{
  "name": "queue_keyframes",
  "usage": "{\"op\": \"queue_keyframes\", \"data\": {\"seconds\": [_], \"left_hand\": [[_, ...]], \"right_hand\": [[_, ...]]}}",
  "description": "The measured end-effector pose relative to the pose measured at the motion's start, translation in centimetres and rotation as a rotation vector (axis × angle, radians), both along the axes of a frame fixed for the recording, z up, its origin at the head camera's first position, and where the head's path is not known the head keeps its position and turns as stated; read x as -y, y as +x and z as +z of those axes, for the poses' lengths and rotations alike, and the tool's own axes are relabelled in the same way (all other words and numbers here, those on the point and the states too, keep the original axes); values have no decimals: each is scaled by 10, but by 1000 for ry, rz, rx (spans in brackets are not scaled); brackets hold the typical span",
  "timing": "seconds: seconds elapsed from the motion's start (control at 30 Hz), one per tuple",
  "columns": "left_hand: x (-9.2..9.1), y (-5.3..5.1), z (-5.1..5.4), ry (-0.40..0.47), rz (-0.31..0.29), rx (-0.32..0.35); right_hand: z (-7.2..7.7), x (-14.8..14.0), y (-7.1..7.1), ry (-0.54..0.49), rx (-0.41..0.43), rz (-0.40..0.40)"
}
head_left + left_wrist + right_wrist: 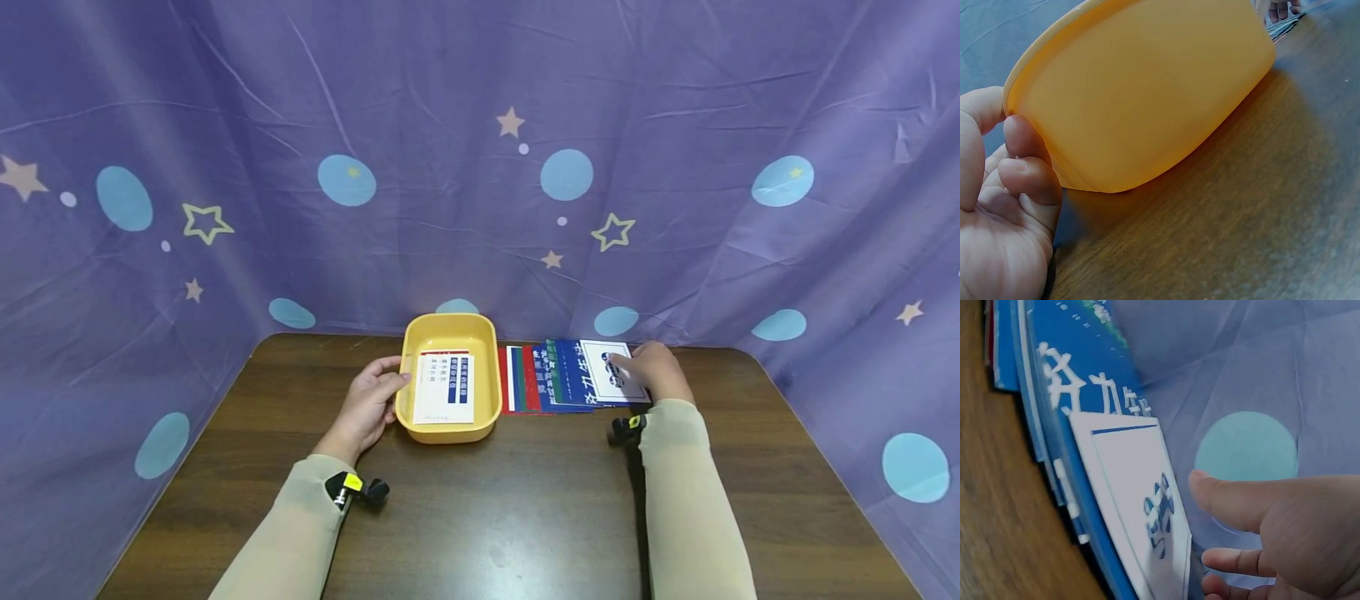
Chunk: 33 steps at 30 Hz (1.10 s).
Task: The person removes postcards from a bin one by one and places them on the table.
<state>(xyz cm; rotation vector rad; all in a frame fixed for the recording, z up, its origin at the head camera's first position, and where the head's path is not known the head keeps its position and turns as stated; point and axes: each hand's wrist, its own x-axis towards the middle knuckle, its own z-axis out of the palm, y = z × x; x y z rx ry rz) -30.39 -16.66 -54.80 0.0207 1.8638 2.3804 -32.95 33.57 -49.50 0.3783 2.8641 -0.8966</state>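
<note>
A yellow plastic tray point(450, 435) stands near the table's back edge. My left hand point(367, 406) grips its left rim, thumb on top and curled fingers against the outer wall, as the left wrist view shows. Inside lies a white card point(435, 408) with blue print, a bit of red showing behind it. To the tray's right, a fanned row of cards point(566, 375) in red, blue and green overlaps. On its right end lies a white card with a dark figure point(597, 379). My right hand point(660, 372) is at this card's right edge, thumb and fingers spread apart; contact is unclear.
The brown wooden table point(487, 517) carries the tray and cards. A purple curtain point(465, 250) with stars and blue dots hangs right behind the table and along both sides. A black strapped device sits on each wrist.
</note>
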Motion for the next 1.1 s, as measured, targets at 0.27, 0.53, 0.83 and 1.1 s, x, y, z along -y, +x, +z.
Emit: {"op": "queue_keyframes", "data": {"seconds": [0.27,0.53,0.83,1.1], "left_hand": [[2,0,3,-12,-1,-11],[0,-1,0,11,-10,-1],[1,-1,0,2,-6,-4],[0,-1,-1,9,-2,5]], "right_hand": [[18,28,-2,-21,-74,45],[45,80,6,-80,-131,205],[74,159,14,-129,-179,373],[94,228,-3,-122,-32,491]]}}
